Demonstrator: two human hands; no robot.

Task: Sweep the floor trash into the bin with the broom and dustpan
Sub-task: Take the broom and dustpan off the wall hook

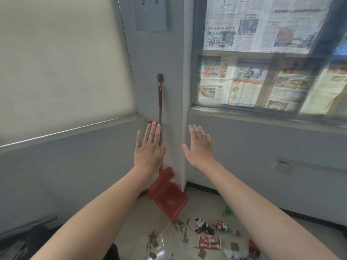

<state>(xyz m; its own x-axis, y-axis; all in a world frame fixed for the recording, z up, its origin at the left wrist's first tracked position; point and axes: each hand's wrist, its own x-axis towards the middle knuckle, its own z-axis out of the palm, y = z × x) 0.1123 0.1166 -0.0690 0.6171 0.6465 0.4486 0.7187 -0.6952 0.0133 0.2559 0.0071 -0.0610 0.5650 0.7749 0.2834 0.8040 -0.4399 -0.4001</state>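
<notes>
A red broom (160, 102) with a metal shaft leans upright in the wall corner. Its red bristles sit over a red dustpan (171, 202) on the floor below. Trash lies scattered on the tiles: a red snack wrapper (209, 242), a small bottle (224, 227), a green scrap (227, 211), twigs and paper bits. My left hand (149, 147) is raised flat, fingers apart, just in front of the broom shaft and holding nothing. My right hand (200, 147) is raised beside it, also flat and empty.
A blind-covered window (56, 62) is on the left. Newspapers (262, 53) cover the window on the right. A wall socket (281, 166) sits low on the right wall. A dark object (24, 235) lies at the lower left.
</notes>
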